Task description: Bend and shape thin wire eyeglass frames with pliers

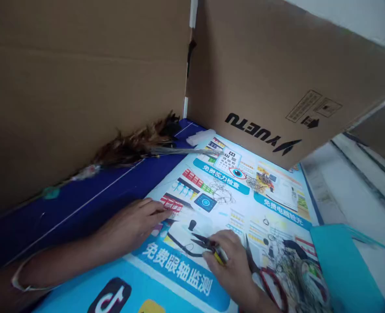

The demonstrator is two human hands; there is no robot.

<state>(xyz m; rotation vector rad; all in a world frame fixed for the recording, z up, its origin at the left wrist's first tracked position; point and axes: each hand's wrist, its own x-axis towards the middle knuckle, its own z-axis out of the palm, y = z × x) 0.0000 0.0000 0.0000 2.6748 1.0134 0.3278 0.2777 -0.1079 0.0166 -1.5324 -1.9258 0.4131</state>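
Note:
My left hand [132, 226] lies flat on the left edge of a printed poster [218, 204], fingers stretched toward its middle. A thin bangle circles that forearm. My right hand [230, 261] is closed on small black pliers [207, 244] with yellow on the handle, jaws pointing left over the poster. Red-handled scissors [267, 274] lie just right of this hand. Tangles of thin wire [223, 193] sit on the poster.
Brown feathers [137, 141] with a bundle of thin metal rods [182, 151] lie against the cardboard wall [81, 87] at the back left. A second cardboard panel marked YUETU [277, 74] stands behind. A teal sheet [342, 265] sits at right. Blue cloth [81, 200] covers the table.

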